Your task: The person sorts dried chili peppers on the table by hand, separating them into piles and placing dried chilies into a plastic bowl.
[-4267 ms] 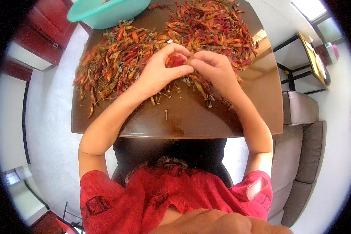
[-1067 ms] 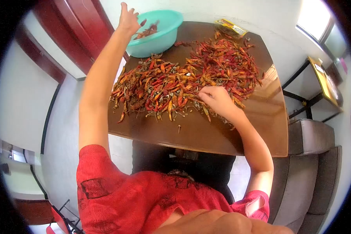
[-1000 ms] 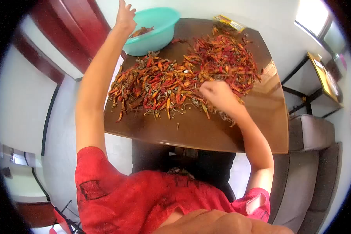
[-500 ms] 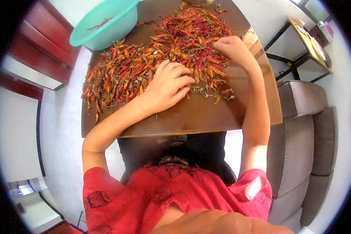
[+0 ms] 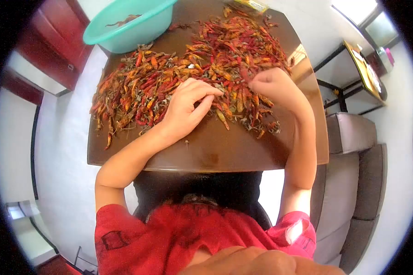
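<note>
Dried red and orange chili peppers [image 5: 142, 91] lie in a wide, loose heap over the brown table. My left hand [image 5: 188, 105] rests at the heap's near edge, its fingers drawn together and the thumb close to the index finger. Whatever is between those fingertips is too small to make out. At the heap's right side, my right hand [image 5: 277, 87] is closed with the fingers curled in. What it grips, if anything, is hidden. Some pale, dry bits and single peppers lie between the two hands.
A turquoise basin [image 5: 137, 27] stands at the table's back left, with a few dark reddish pieces inside. A yellow packet [image 5: 250, 5] lies at the far edge. To the right are a grey sofa [image 5: 348, 183] and a small yellow-topped side table [image 5: 365, 68].
My left hand's spread fingers have drawn together over the heap's edge. My right hand has come slightly nearer and stays closed. The camera view has shifted a little.
</note>
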Available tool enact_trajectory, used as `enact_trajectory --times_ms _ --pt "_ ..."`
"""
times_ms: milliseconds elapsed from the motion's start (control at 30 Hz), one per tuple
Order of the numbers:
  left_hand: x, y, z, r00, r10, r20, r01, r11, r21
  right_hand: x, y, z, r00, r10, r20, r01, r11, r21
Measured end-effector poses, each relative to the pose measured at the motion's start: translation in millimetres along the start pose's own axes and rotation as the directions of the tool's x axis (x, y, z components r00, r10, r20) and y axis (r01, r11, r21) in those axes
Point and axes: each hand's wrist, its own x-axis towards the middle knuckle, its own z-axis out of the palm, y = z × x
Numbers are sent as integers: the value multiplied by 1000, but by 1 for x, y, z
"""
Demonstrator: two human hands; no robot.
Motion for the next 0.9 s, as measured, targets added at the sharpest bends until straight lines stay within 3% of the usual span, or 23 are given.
enact_trajectory --times_ms 67,167,233,333,433,500,533,600,700,767,833,900 --pt "-1 -1 -5 999 -47 24 49 996 -80 -7 -8 6 998 -67 14 63 974 216" --pt "-3 -10 -4 989 -145 40 150 965 -216 -11 -30 25 985 -169 42 145 928 345" --pt "-5 -16 -1 984 -176 13 173 952 -253 -9 -34 35 977 -201 76 169 938 303" --pt "-2 -18 -2 937 -320 137 332 701 -632 -11 -48 51 967 -212 144 153 929 337" --pt "-3 -23 -2 903 -367 222 415 619 -667 -10 -50 63 957 -194 215 108 928 357" --pt "-3 -22 -5 868 -410 280 486 587 -648 -9 -49 60 950 -155 270 48 930 363" --pt "-3 -21 -6 829 -451 332 552 556 -621 -8 -48 59 979 -116 165 48 927 371" --pt "-3 -16 -3 839 -443 317 537 576 -617 -3 -45 59 997 -73 -23 76 925 373" --pt "-5 -11 -1 865 -412 286 497 633 -593 3 -34 67 984 -160 -80 179 886 427" --pt "-7 -10 -2 852 -402 335 519 734 -439 1 -34 67 988 -154 -34 153 888 434" --pt "-6 -7 -4 830 -424 363 554 707 -440 1 -34 66 968 -252 -20 235 867 439" --pt "-6 -7 -4 914 -311 262 381 879 -287 0 -36 62 982 -184 35 141 852 505"
